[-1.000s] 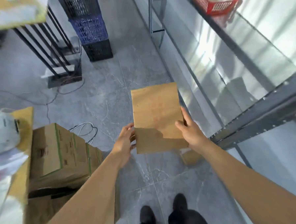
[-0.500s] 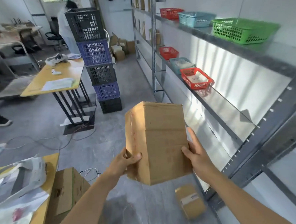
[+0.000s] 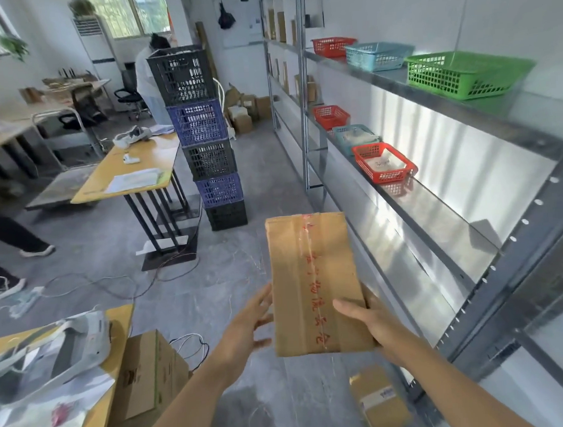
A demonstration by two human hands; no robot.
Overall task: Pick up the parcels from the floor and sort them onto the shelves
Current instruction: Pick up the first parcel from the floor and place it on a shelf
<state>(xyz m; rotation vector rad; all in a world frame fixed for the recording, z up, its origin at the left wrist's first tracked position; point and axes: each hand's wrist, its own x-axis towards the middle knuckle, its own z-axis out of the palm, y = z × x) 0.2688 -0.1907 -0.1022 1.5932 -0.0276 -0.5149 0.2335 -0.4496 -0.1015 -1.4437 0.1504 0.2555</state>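
Observation:
I hold a flat brown cardboard parcel with clear tape and red writing along its face, at waist height in front of me. My right hand grips its lower right edge from beneath. My left hand rests against its lower left edge with fingers spread. A small taped parcel lies on the floor below, beside the metal shelf rack on my right. Red, blue and green baskets stand on the shelves.
A stack of black and blue crates stands ahead. Yellow tables are at left, with cardboard boxes and cables on the floor. People's legs show at far left; another person stands at the back.
My view lifted from the floor to the room and shelves. The parcel turned in my hands so its taped face with red writing now faces up.

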